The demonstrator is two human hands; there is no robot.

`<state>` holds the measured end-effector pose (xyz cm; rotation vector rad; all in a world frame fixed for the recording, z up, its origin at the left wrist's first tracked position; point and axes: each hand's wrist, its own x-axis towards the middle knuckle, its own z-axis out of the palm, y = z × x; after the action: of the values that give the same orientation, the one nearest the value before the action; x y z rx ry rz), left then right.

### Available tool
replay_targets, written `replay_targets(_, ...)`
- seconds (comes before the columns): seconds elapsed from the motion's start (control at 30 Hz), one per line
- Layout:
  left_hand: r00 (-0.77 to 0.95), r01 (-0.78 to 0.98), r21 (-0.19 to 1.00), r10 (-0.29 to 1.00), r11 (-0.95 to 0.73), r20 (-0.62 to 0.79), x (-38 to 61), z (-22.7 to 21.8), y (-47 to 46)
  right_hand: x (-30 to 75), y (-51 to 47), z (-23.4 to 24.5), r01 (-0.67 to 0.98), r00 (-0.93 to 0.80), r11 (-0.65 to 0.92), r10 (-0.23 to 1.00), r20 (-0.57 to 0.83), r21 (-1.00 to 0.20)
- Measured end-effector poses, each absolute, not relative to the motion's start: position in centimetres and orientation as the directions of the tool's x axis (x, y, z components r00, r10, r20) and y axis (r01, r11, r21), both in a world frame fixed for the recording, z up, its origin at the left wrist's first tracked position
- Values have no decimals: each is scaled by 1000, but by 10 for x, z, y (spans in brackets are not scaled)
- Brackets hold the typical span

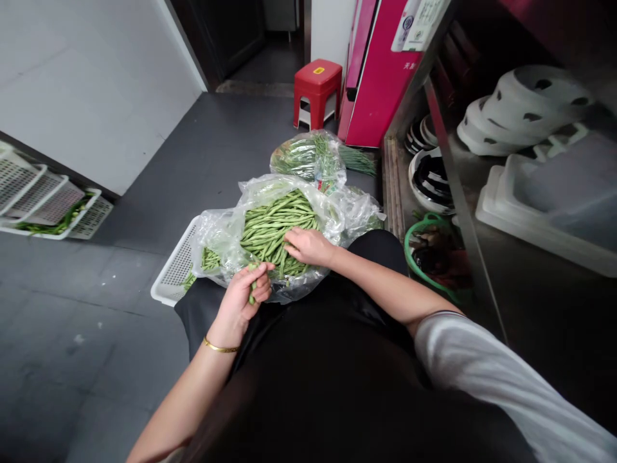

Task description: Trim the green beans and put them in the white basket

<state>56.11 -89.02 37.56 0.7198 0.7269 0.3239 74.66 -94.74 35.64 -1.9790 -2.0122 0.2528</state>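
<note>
Both hands at a clear, open plastic bag (263, 185) of long, thin green beans (270, 222)

Nearest, smooth black cloth (299, 386) covers the person's lap, just on the near side of the bag. The left hand (248, 289), with a thin gold-coloured bangle (220, 347) at its wrist, is at the bag's near left edge; its grip is closed round short green bean pieces (252, 294). The right hand (308, 247) reaches over the bag's right part; its grip is half curled, fingertips against the beans, and I cannot tell whether it has pinched one. The beans lie in a loose heap in the bag's wide mouth, many roughly side by side.

Just left of the bag sits a white, perforated plastic basket (166, 283). To the bag's right, well apart, is a round green plastic basket (409, 247) with dark contents too unclear to name. Just beyond the bag lies a shiny, clear plastic sack (294, 157) of green vegetables, thin dark-green stalks (357, 159) beside it. Far left of the bag are white, latticed plastic crates (94, 218). Farther off, beyond the bag, stand a red, square-topped plastic stool (318, 78) and, to its right, a tall magenta cabinet (385, 90)
</note>
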Motion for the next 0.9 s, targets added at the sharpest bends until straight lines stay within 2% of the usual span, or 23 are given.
replay_targets(0.07,729,42,678,442,733,-523,568,371,-893,744,-964,371,867,85,64,958,274,-495)
replay_targets(0.13,764,22,644,403,764,-505,579,367,-896,738,-982,381,802,106,149,917,384,-578)
replay_targets(0.2,781,-46,588,396,808,-483,592,365,-899,731,-998,383,796,105,186,894,435,-576)
replay_targets(0.27,771,-94,536,402,839,-494,604,365,-900,726,-1009,381,829,118,158,888,444,-537)
replay_targets(0.4,758,-103,530,411,842,-506,619,368,-905,727,-1022,380,893,125,72,909,397,-445)
replay_targets(0.53,685,-173,691,590,701,-427,623,369,-910,729,-1031,382,950,144,-87,974,175,-298)
replay_targets(0.6,649,-166,760,650,628,-395,621,367,-912,729,-1036,381,951,113,-90,992,62,-295)
replay_targets(0.67,664,-132,795,648,592,-373,616,365,-914,732,-1039,380,913,12,-16,1000,-11,-408)
replay_targets(0.73,722,-68,812,590,579,-360,607,365,-914,739,-1039,380,777,-97,36,993,-63,-629)
replay_targets(0.8,781,20,830,509,558,-361,599,367,-914,750,-1033,381,522,-69,-67,990,-120,-851)
replay_targets(0.83,805,66,838,467,542,-366,595,368,-914,755,-1028,381,366,-11,-149,986,-164,-919)
replay_targets(0.9,836,149,845,391,514,-385,590,370,-915,760,-1017,381,88,97,-238,969,-229,-967)
